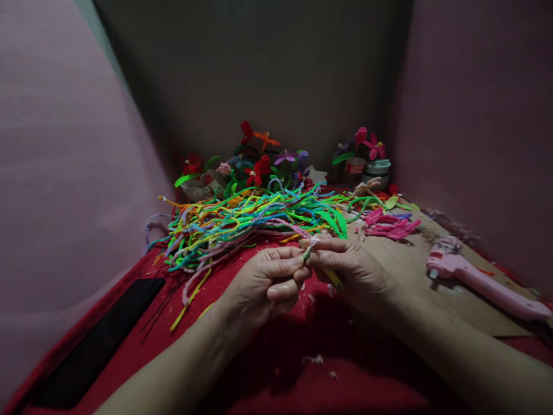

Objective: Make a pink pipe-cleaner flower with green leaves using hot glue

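pretty dim in here, honestly. the gray back wall [268, 69] sits mostly in shadow, getting really dark toward both side edges. a pale pinkish panel [64, 173] slants in on the left and catches the most light, while the purplish panel [475, 144] on the right is way murkier. below is a deep red cloth [276, 389], with a flat tan board [408, 265] over on the right.
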The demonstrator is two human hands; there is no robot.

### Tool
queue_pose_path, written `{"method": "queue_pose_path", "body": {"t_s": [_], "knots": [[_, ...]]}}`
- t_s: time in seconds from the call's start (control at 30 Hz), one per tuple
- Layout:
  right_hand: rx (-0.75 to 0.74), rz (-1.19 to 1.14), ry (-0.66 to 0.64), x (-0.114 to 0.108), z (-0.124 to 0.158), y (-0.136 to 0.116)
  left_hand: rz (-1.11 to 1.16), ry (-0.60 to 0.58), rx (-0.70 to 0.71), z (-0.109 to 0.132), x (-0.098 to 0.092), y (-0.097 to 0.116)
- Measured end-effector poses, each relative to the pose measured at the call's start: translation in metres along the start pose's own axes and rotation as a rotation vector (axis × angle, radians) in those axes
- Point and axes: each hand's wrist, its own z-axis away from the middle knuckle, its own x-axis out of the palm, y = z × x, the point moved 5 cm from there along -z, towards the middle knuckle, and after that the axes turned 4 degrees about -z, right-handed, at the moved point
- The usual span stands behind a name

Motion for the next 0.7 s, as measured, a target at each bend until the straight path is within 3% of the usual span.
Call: {"method": "queue_pose_path", "body": {"t_s": [0.13,0.2,0.27,0.43,0.5,0.57,0.7], "knots": [[-0.017,0.058,0.0,-0.004,0.0,0.001,0.009,-0.053,-0.04,-0.001,-0.001,-0.002],[-0.049,0.041,0.038,-0.007,0.0,0.002,-0.063,-0.019,-0.001,0.0,0.0,-0.002],[-0.078,0.013,0.081,-0.008,-0.001,0.003,-0.207,0.077,0.096,0.001,0.0,0.001],[-0.095,-0.022,0.172,-0.008,-0.001,0.003,-0.755,0.454,0.425,0.011,0.004,0.009],[-0.107,-0.024,0.188,-0.008,-0.001,0.003,-0.876,0.53,0.498,0.013,0.007,0.011],[-0.11,0.011,0.195,-0.009,0.0,0.002,-0.909,0.54,0.507,0.013,0.007,0.012],[-0.12,0.15,0.214,-0.01,0.002,-0.001,-0.77,0.475,0.391,0.007,0.004,0.013]]}}
